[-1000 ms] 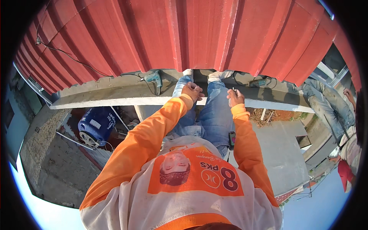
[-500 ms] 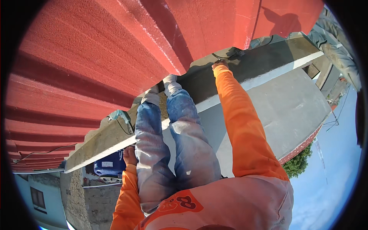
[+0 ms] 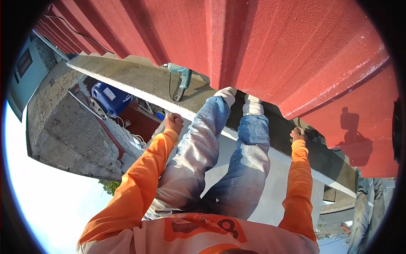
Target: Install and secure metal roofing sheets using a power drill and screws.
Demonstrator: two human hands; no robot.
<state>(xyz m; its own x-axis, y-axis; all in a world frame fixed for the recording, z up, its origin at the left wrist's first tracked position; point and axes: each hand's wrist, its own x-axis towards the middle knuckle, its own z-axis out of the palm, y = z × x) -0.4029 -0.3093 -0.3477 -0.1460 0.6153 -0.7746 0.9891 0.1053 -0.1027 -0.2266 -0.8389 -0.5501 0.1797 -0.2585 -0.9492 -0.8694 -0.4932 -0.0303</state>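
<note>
My left hand (image 3: 173,122) hangs in the air left of my knees, by the ledge's white edge. Its fingers are curled in, and nothing shows between them. Over the shaded part of the concrete ledge (image 3: 148,84), my right hand (image 3: 297,133) is closed, with a thin black cable (image 3: 299,122) rising from its fingers. A teal power drill (image 3: 184,77) lies on the ledge left of my feet, under the rim of the red corrugated metal sheet (image 3: 177,29). Something dark lies in shade right of my right hand, too dim to name.
My white-covered feet stand on the narrow ledge, whose white edge (image 3: 169,103) drops off toward me. Lower down at left are a blue container (image 3: 111,98) and a rough masonry wall (image 3: 72,135). Another person's grey trouser legs (image 3: 367,211) show at far right.
My view has swung, so the drill and red sheet sit farther right. My left hand has come up from beside my leg. My right hand stays near the cable, closer to my body.
</note>
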